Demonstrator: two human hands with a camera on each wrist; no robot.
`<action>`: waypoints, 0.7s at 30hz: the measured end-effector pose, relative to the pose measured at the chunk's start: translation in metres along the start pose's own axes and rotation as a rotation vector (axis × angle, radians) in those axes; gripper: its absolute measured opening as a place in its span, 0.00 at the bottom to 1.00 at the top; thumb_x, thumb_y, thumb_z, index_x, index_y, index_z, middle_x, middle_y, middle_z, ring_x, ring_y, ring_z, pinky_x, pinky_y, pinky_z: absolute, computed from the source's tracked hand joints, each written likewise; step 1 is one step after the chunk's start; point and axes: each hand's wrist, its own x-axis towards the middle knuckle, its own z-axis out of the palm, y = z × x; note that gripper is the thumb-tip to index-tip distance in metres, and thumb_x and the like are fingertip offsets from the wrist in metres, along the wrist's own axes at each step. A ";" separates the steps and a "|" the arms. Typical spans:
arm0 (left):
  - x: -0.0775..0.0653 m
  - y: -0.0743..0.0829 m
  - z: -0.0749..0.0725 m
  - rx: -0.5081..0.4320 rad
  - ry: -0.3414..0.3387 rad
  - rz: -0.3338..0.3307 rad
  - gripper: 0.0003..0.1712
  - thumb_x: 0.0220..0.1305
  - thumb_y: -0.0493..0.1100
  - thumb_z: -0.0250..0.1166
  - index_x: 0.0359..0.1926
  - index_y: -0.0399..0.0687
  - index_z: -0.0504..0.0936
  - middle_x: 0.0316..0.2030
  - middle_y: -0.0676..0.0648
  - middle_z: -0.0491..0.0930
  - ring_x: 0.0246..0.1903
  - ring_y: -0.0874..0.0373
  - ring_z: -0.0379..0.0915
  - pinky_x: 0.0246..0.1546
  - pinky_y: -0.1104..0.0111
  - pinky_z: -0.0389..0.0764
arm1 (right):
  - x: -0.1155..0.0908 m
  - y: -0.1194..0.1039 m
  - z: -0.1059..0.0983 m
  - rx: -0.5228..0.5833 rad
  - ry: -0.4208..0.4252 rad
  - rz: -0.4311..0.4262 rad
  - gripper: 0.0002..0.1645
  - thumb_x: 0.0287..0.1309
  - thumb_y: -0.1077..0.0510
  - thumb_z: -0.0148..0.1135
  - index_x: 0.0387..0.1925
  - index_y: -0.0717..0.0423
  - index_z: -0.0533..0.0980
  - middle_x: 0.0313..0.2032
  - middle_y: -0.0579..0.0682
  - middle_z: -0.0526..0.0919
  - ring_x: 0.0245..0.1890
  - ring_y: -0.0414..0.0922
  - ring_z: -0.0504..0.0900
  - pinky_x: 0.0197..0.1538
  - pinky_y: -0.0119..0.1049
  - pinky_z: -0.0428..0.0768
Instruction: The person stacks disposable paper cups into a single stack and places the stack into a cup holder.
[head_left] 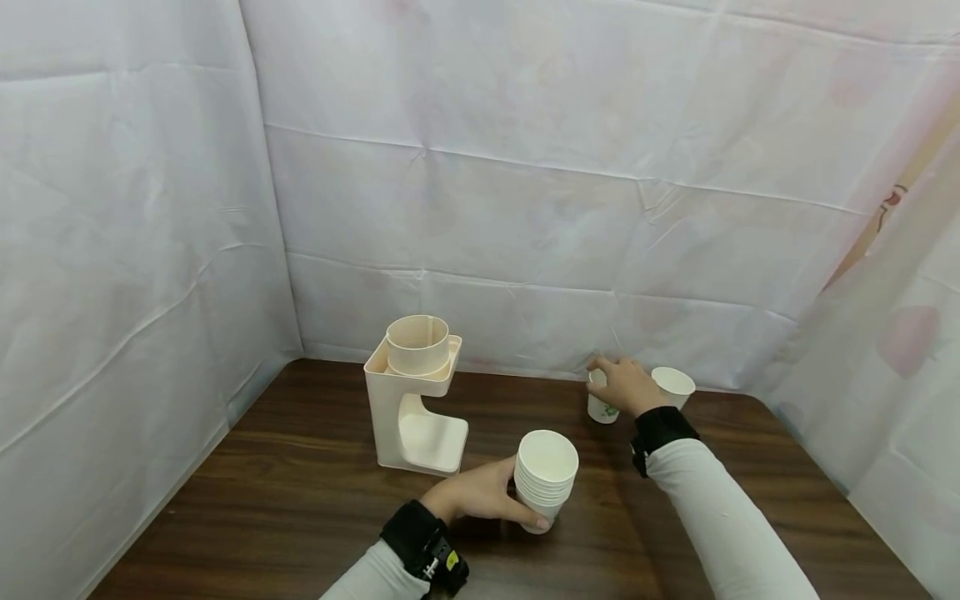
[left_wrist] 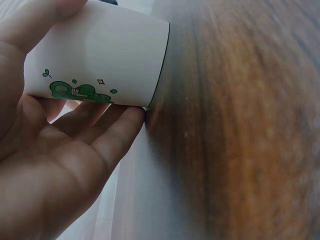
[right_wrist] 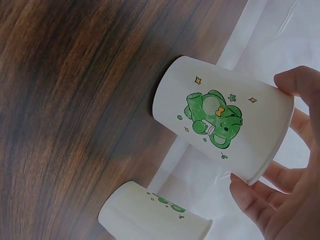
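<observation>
A stack of white paper cups (head_left: 546, 479) stands upright on the wooden table. My left hand (head_left: 487, 495) grips it low down, thumb on the near side; in the left wrist view green print shows on the lowest cup (left_wrist: 100, 55). Farther back, near the wall sheet, my right hand (head_left: 626, 385) holds a single paper cup (right_wrist: 222, 117) by its rim, thumb on one side and fingers on the other. That cup carries a green bear drawing, and its base is at the table top. Beside it stands another paper cup (head_left: 673, 383), partly hidden by the right wrist.
A cream plastic stand (head_left: 386, 417) with a round tube (head_left: 417, 346) in its top and a flat foot is left of the cup stack. White sheets (head_left: 525, 208) hang behind and at both sides of the dark wooden table (head_left: 300, 467).
</observation>
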 end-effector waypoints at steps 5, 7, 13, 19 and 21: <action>0.000 0.000 -0.001 0.000 0.002 -0.003 0.41 0.45 0.51 0.75 0.60 0.66 0.65 0.49 0.61 0.76 0.50 0.66 0.68 0.55 0.62 0.67 | -0.005 -0.004 -0.004 -0.002 0.002 -0.013 0.26 0.61 0.43 0.54 0.58 0.48 0.71 0.54 0.71 0.69 0.54 0.67 0.64 0.44 0.65 0.73; 0.000 0.000 -0.001 0.000 0.003 -0.005 0.41 0.45 0.51 0.75 0.60 0.66 0.64 0.49 0.62 0.76 0.50 0.66 0.68 0.55 0.62 0.67 | -0.008 -0.006 -0.007 -0.003 0.014 -0.024 0.25 0.61 0.44 0.55 0.57 0.48 0.71 0.53 0.71 0.69 0.53 0.67 0.65 0.43 0.65 0.73; -0.001 0.000 -0.001 -0.009 -0.003 -0.011 0.42 0.45 0.50 0.75 0.60 0.67 0.64 0.49 0.61 0.75 0.50 0.66 0.68 0.56 0.61 0.66 | -0.014 -0.013 -0.012 -0.032 0.099 -0.077 0.24 0.59 0.44 0.56 0.55 0.47 0.73 0.50 0.67 0.73 0.49 0.64 0.69 0.41 0.63 0.75; -0.002 0.002 -0.001 -0.015 -0.007 -0.006 0.42 0.46 0.48 0.75 0.61 0.65 0.64 0.49 0.61 0.75 0.50 0.66 0.68 0.56 0.62 0.66 | -0.019 -0.017 -0.015 -0.053 0.157 -0.110 0.24 0.58 0.43 0.57 0.54 0.45 0.73 0.48 0.63 0.74 0.47 0.61 0.71 0.39 0.61 0.76; -0.002 0.002 -0.001 -0.019 -0.010 -0.002 0.42 0.46 0.47 0.75 0.61 0.65 0.64 0.49 0.61 0.75 0.51 0.66 0.67 0.56 0.62 0.66 | -0.023 -0.019 -0.016 -0.053 0.161 -0.112 0.23 0.58 0.43 0.56 0.54 0.44 0.73 0.47 0.62 0.74 0.47 0.60 0.70 0.38 0.61 0.76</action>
